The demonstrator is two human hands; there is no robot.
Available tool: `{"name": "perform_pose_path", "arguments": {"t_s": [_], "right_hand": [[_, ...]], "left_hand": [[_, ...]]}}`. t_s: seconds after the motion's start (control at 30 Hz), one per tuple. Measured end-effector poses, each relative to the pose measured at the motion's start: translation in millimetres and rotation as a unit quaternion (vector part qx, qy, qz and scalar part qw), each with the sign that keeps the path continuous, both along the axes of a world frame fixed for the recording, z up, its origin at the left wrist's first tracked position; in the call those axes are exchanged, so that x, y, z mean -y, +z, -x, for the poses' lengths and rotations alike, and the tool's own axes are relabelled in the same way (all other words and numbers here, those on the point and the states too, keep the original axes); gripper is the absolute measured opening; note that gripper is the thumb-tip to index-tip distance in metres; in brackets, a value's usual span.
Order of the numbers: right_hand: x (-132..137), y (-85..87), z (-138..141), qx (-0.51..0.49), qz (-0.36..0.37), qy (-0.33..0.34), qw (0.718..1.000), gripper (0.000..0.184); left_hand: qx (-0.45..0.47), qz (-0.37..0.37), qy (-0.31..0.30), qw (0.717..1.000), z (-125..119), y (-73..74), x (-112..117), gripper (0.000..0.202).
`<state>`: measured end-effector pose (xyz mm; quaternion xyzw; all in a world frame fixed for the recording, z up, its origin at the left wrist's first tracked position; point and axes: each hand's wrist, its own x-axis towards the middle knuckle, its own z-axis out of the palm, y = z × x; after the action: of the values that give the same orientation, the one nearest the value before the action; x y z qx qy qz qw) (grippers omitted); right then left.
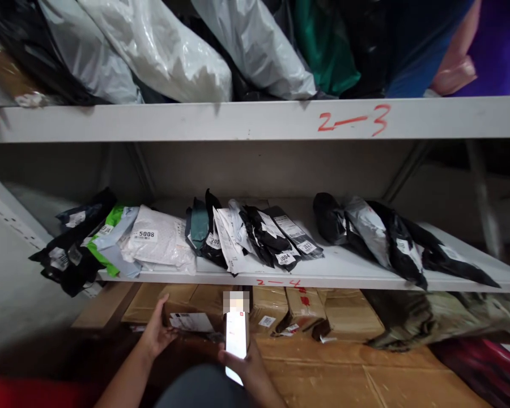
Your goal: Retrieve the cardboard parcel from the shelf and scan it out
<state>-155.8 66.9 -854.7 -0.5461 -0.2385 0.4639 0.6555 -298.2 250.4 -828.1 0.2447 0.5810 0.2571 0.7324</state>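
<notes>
Head view: right hand [249, 365], bottom center, fingers closed around a lit phone [236, 343], screen facing up. Left hand [156, 331], lower left of center, thumb raised, at the left end of a labeled cardboard box [191, 309]; can't tell if its fingers grip it. More cartons [351, 314] right of that. Mid-frame, white shelf [340, 263] marked 2-4 carries bagged parcels [159, 241].

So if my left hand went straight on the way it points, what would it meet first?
Most likely the box with the white label, right by your left hand. Depth is unclear; the two may be touching.
</notes>
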Motion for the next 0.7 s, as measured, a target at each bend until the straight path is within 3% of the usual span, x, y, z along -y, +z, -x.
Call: {"name": "perform_pose_path", "arguments": {"t_s": [0.13,0.3,0.4,0.57,0.7], "right_hand": [[9.9,5.1,7.2,-0.018,0.028,-0.005,0.999,0.06],[44.2,24.5,8.1,-0.051,0.087,-0.029,0.994,0.051],[56.4,36.6,-0.7,-0.084,0.104,-0.045,0.99,0.053],[47.9,33.8,-20.5,-0.148,0.114,-0.05,0.981,0.059],[40.9,22.4,-22.3,-0.157,0.095,-0.035,0.982,0.06]], "left_hand": [[-0.003,-0.008,0.055,0.998,-5.7,4.5,17.9,0.061],[0.011,0.003,0.11,0.994,8.5,17.8,56.5,0.051],[0.016,0.01,0.1,0.995,17.3,19.3,70.0,0.052],[0.066,0.016,-0.022,0.997,16.7,-4.7,62.2,0.054],[0.057,-0.039,-0.015,0.998,11.2,-28.4,42.8,0.052]]}}
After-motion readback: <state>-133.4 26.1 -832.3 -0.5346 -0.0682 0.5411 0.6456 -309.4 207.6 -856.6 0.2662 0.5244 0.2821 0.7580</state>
